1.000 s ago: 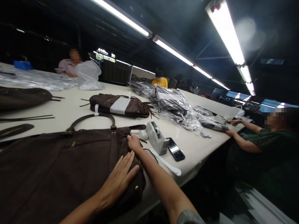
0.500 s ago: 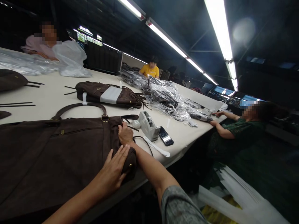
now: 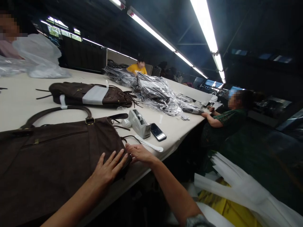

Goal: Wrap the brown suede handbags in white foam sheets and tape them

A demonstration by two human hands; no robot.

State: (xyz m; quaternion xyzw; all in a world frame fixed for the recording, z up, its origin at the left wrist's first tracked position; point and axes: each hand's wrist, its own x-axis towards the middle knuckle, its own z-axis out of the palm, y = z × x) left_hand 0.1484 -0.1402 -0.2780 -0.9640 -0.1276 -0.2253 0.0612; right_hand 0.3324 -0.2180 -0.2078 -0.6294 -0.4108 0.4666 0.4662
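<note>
A large dark brown bag (image 3: pixel 61 157) lies along the near left of the table, its looped handle (image 3: pixel 54 110) pointing away and bound with a white strip. My left hand (image 3: pixel 107 167) rests flat on the bag near its right end, fingers spread. At that end's edge, my right hand (image 3: pixel 139 153) has its fingers and thumb closed on the bag; some fingertips are hidden behind it. Dark straps stick out just beyond the bag's upper right corner.
Behind lies another brown bag (image 3: pixel 71 94) with a white wrap. A tape dispenser (image 3: pixel 139 124), a phone (image 3: pixel 158 132) and a white toothed strip (image 3: pixel 151 145) are to the right. Farther off are plastic-wrapped bags (image 3: pixel 156 90) and several people. White sheets (image 3: pixel 246 186) stand below the table's edge.
My right hand has moved from the bag's upper side down to its right end. My left hand has spread its fingers on the bag. The view has turned slightly right.
</note>
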